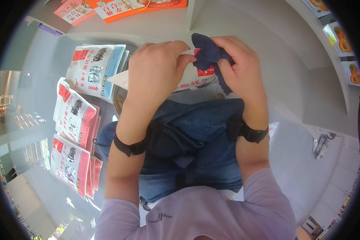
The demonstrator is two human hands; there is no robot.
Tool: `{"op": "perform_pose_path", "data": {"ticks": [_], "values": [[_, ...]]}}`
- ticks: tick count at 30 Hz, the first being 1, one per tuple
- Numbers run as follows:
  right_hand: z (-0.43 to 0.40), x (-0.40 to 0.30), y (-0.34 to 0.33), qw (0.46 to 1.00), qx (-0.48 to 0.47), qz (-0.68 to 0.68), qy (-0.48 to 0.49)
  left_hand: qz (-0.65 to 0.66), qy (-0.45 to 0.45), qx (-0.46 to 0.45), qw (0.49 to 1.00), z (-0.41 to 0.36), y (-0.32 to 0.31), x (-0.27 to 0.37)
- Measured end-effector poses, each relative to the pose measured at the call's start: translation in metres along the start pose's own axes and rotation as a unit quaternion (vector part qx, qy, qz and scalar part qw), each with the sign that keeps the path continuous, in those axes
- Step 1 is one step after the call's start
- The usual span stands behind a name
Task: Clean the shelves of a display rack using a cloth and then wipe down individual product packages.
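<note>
My left hand [156, 67] grips the upper edge of a white printed food pouch [189, 81], with thumb and fingers pinched on it. A pale pointed corner of the pouch sticks out to the left of that hand. My right hand [240, 63] holds a dark blue cloth [208, 52], which lies against the pouch's red-marked top and hangs down on the right. Both hands are above my knees, near the shelf. The lower part of the pouch is partly hidden behind my hands and the cloth.
On the floor at left lie stacked pouches, some with blue bands [111, 72] and others with pink bands [87, 129]. Orange and pink gift boxes [108, 15] stand on the shelf [159, 33]. Fruit-printed packs [342, 39] are at right, above a crumpled plastic wrapper [320, 145] on the floor.
</note>
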State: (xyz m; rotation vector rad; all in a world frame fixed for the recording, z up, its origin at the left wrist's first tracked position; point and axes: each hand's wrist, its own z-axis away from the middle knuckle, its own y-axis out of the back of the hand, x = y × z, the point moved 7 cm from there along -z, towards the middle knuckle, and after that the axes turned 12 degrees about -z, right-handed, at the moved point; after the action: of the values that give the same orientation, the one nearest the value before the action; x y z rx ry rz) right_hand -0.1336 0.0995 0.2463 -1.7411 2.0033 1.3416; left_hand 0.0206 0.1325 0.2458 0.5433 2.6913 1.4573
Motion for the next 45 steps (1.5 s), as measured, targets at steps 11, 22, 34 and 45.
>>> {"op": "perform_pose_path", "data": {"ticks": [11,22,34,45], "values": [[0.000,0.012,-0.002,0.998,-0.005,-0.033,-0.044,0.064,-0.038,0.104,0.992,0.009,0.011,-0.018],[0.019,0.078,0.006,0.874,0.144,-0.409,-0.218,0.358,0.293,0.017,0.886,0.035,-0.002,-0.073],[0.003,-0.010,-0.018,0.995,0.030,-0.006,0.091,0.071,0.091,0.044,0.992,0.029,0.023,-0.043],[0.020,-0.071,-0.064,0.972,0.077,0.011,0.223,0.204,0.374,0.084,0.901,0.080,0.014,-0.121]]}}
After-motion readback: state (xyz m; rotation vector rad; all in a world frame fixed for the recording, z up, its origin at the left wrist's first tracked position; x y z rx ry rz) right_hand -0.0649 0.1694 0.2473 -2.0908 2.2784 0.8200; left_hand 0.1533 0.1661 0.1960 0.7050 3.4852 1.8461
